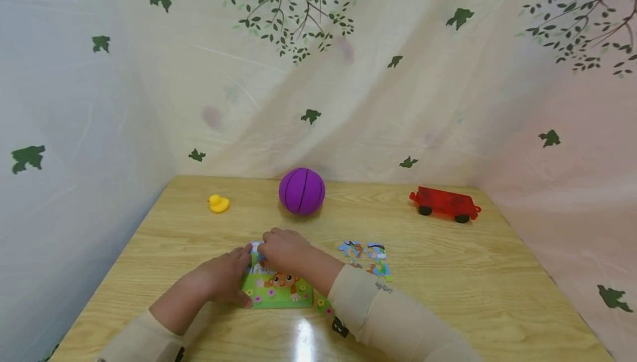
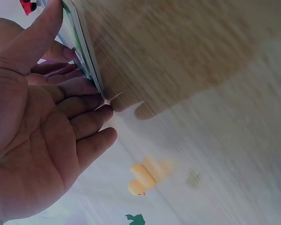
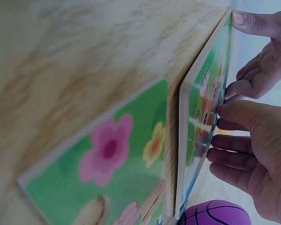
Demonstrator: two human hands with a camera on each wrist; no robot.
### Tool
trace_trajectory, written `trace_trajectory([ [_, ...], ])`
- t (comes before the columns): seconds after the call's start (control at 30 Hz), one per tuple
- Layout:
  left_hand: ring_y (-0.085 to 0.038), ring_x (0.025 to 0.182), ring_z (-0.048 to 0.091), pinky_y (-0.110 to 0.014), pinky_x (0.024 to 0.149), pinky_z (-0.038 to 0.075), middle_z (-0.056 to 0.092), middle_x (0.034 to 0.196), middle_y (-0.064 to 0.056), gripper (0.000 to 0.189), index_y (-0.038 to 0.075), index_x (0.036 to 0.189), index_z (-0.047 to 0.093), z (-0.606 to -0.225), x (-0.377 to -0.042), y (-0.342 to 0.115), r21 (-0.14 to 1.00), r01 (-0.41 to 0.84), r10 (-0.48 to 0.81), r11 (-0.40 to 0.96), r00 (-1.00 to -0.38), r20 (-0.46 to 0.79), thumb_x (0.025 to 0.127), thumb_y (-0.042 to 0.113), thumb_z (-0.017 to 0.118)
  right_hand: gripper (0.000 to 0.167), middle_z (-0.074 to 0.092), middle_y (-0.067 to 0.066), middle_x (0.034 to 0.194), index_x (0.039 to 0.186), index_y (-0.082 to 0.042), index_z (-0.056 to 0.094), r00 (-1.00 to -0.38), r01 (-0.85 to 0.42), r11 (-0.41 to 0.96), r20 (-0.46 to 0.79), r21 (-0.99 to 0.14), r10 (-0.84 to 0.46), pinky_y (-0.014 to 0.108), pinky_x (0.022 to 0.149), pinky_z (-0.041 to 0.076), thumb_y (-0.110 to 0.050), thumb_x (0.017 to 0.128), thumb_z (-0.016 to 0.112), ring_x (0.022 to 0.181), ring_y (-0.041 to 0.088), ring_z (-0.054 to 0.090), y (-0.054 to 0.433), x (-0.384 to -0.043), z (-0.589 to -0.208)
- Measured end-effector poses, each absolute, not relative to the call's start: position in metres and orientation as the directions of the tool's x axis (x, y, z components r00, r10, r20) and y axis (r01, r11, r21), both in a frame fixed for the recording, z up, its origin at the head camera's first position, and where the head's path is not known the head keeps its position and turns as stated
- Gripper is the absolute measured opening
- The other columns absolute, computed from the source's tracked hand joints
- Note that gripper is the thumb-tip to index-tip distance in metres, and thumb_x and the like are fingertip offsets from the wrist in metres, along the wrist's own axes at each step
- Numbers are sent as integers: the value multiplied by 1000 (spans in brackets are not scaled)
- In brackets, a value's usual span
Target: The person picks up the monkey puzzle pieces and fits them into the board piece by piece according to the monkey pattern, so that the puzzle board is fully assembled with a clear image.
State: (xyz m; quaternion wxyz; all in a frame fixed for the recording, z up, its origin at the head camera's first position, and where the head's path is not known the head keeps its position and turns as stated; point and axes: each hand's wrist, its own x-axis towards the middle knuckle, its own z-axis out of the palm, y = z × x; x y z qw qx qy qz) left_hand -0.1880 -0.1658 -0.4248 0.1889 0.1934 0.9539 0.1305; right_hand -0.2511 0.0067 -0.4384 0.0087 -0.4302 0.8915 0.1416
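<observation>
A jigsaw puzzle board (image 1: pixel 278 298) with a monkey and flowers on green lies on the table. My left hand (image 1: pixel 221 279) spans its left edge, the thumb at the near corner and the fingers toward the far one; its palm faces the board in the left wrist view. My right hand (image 1: pixel 286 248) reaches over the upper part, fingertips (image 3: pixel 215 157) on the picture. Anything under these fingertips is hidden. Several loose puzzle pieces (image 1: pixel 379 269) lie right of the board, and a flowered green piece (image 3: pixel 131 140) lies beside its right edge, partly behind my right sleeve.
At the back of the wooden table (image 1: pixel 448 295) stand a yellow rubber duck (image 1: pixel 219 204) on the left, a purple ball (image 1: pixel 301 191) in the middle and a red toy wagon (image 1: pixel 445 204) on the right. A printed cloth (image 1: pixel 348 119) hangs behind.
</observation>
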Motion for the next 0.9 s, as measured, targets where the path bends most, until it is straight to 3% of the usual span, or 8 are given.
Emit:
trace_trajectory([
  [0.3, -48, 142, 29, -62, 115, 29, 26, 158, -24, 102, -5, 143, 39, -422, -189, -165, 332, 314, 419, 889, -850, -319, 68, 45, 87, 29, 62, -4, 111, 119, -25, 68, -645, -763, 626, -116, 161, -755, 25, 89, 53, -42, 96, 60, 102, 13, 56, 9, -252, -434],
  [0.57, -50, 139, 32, -63, 114, 30, 28, 155, -30, 109, -6, 146, 33, -423, -188, -164, 351, 298, 412, 888, -853, -319, 66, 44, 88, 29, 62, -4, 117, 124, -21, 66, -594, -804, 593, -93, 44, -799, 23, 96, 49, -32, 100, 54, 106, 12, 57, 27, -256, -434],
  [0.9, -50, 141, 31, -64, 113, 29, 26, 157, -27, 101, 3, 146, 38, -420, -185, -162, 365, 317, 430, 875, -856, -288, 66, 39, 88, 33, 63, 0, 124, 129, -15, 64, -660, -752, 660, 1, 1, -752, 30, 105, 48, -29, 100, 57, 118, 17, 58, 85, -265, -421],
])
